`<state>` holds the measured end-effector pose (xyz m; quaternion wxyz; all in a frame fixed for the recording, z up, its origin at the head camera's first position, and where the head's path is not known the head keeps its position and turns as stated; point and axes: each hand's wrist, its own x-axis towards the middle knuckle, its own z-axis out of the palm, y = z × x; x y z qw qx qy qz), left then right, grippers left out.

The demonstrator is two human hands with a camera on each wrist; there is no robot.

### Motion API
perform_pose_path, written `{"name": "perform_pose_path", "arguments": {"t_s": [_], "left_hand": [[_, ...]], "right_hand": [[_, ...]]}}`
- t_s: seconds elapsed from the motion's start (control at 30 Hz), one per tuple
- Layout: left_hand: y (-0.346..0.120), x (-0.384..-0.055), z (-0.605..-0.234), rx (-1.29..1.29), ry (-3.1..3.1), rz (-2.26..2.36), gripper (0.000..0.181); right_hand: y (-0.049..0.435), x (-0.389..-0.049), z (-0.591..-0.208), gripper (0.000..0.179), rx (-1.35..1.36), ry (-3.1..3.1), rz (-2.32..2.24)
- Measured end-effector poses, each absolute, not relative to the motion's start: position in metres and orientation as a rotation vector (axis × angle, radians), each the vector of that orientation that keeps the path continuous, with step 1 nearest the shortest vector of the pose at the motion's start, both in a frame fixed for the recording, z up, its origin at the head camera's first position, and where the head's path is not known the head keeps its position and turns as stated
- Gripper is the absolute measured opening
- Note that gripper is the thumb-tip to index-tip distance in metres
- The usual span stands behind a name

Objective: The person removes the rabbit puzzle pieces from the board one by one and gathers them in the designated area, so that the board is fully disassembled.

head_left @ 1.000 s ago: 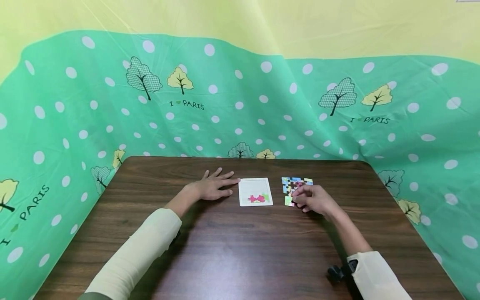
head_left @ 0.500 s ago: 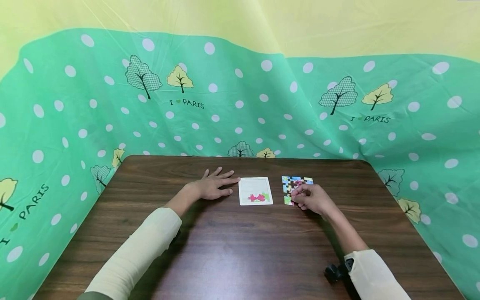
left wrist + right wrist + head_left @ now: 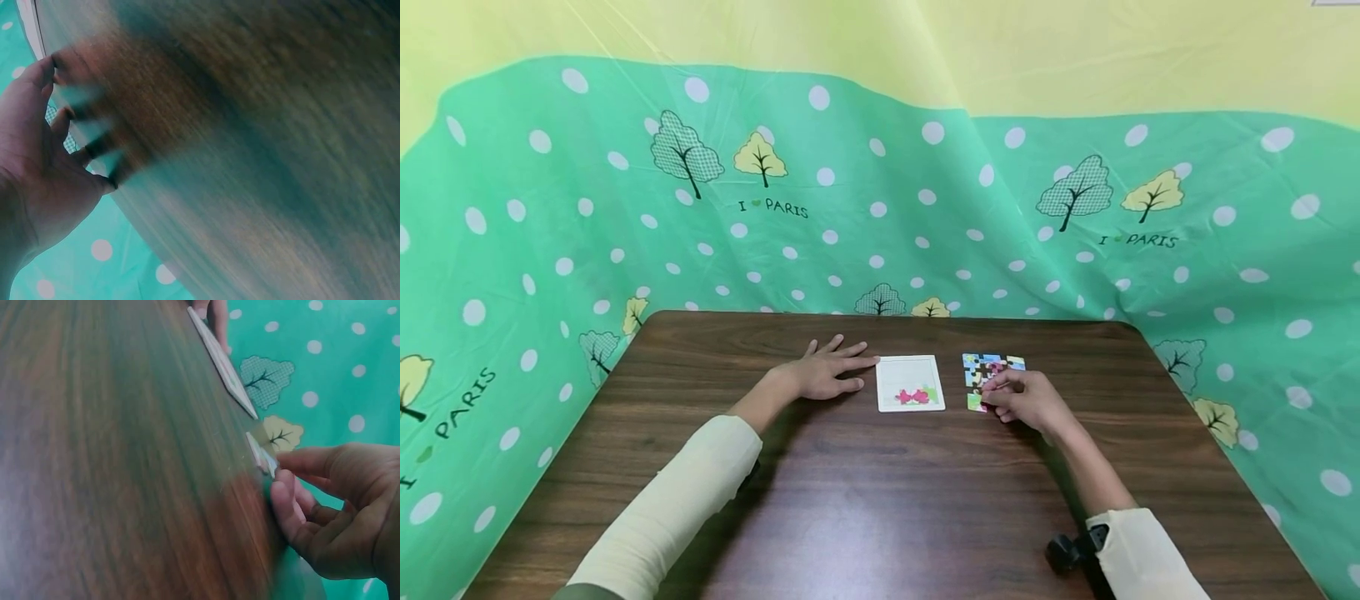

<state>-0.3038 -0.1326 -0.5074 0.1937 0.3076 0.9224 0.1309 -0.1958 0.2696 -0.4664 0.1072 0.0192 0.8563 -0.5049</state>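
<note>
My left hand lies on the table with its fingers spread, and its index fingertip touches the upper left corner of a white puzzle tray. A pink and green patch fills the tray's lower part; the rest of its bed is white. To the right of the tray lies a group of colourful jigsaw puzzle pieces, partly covered by my right hand. Thumb and forefinger of that hand pinch a puzzle piece at the near edge of the group. Its picture is mostly hidden by the fingers.
The brown wooden table has its far edge just beyond the tray and pieces. A green and yellow curtain with trees and dots hangs behind it. A black wrist camera sits beside the right cuff.
My right forearm has shifted slightly to the left, while its fingers stay at the near edge of the pieces. My left hand and the tray keep their places.
</note>
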Motion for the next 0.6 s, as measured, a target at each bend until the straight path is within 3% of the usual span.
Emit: {"name": "perform_pose_path", "arguments": {"t_s": [0.6], "left_hand": [[-0.133,-0.304,-0.509,0.881,2.594,0.404,0.063]], "right_hand": [[0.223,-0.203,-0.459,0.023,-0.139,2.424,-1.579]]}}
